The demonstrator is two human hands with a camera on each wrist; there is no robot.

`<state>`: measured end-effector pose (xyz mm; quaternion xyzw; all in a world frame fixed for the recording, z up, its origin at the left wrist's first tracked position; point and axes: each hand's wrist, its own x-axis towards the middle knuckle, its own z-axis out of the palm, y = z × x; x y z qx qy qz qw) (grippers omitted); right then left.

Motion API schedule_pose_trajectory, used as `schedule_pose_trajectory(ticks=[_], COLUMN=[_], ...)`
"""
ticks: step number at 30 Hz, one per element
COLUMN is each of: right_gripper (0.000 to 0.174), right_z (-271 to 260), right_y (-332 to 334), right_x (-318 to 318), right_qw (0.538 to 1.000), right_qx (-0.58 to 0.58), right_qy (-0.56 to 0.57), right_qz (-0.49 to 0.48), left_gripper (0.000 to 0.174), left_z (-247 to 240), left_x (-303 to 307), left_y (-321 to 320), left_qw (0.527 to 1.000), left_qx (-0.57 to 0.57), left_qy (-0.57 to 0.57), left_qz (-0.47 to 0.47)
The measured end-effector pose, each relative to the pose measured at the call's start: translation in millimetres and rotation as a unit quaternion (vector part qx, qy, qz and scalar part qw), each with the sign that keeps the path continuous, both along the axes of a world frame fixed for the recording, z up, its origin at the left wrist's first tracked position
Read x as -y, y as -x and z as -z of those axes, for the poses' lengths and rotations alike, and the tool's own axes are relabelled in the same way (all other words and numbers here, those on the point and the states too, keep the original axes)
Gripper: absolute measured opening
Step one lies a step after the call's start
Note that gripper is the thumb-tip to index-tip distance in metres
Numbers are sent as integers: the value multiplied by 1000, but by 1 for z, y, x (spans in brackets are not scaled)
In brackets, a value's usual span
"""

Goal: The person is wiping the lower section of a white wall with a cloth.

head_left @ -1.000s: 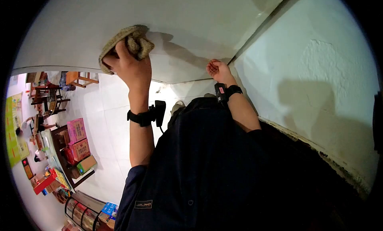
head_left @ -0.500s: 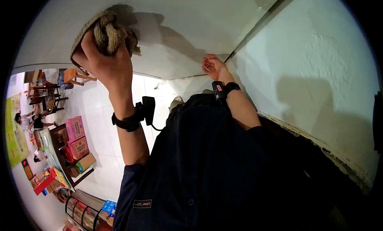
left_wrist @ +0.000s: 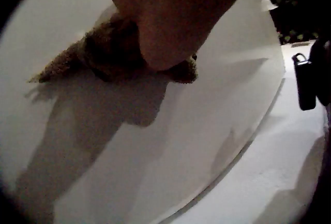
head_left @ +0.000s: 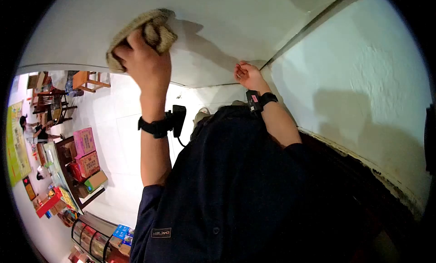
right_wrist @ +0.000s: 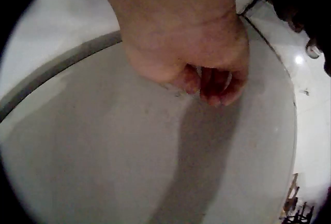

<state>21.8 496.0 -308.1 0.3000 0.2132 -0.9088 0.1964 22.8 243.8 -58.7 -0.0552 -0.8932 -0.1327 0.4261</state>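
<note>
Cloth (head_left: 160,39) is lying against the panel (head_left: 222,18), 12 o'clock from the left grip (head_left: 147,65), whose bent fingers are pinching it; its long axis is running 7 to 1 o'clock. Right grip (head_left: 248,75), loosely curled and holding nothing, is hanging farther off, 4 o'clock from the cloth, near the wall (head_left: 304,74). Stool (head_left: 83,80) is standing past the panel's edge, 8 o'clock. I'm seeing nothing in the cloth's way.

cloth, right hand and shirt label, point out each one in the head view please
Cloth (head_left: 159,34): head view, on its bunched folds.
Right hand (head_left: 249,76): head view, on the middle of the hand.
Shirt label (head_left: 161,233): head view, on its middle.
</note>
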Motion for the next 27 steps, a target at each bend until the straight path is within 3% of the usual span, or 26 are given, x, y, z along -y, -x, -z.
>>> schedule_pose_trajectory(ticks=[4,7,13,17,19,21,22,27], right_gripper=[16,16,13,19,22,26,26,16], right_z=[-9,-8,9,7,6,3,-3,-9], right_y=[4,12,14,7,5,1,2,2], right_x=[6,11,3,0,1,0,0,0], right_qw=[999,999,994,999,998,998,998,997], right_qx=[28,11,49,30,33,31,30,-2], right_qy=[-30,39,77,-7,-49,-50,-48,-72], right_qz=[10,34,61,30,29,36,41,4], left_gripper=[62,61,58,59,57,61,65,68], left_z=[41,64,23,-35,-42,-42,-37,0], left_x=[1,4,15,22,19,16,12,2], left_y=[-4,-5,-2,4,7,10,9,3], left_qw=[994,971,998,988,989,991,995,1000], left_qx=[103,221,47,-134,-125,-119,-101,-24], left_qy=[-10,-81,-41,-57,-41,49,9,18], left_qz=[-23,-37,-15,41,64,30,16,5])
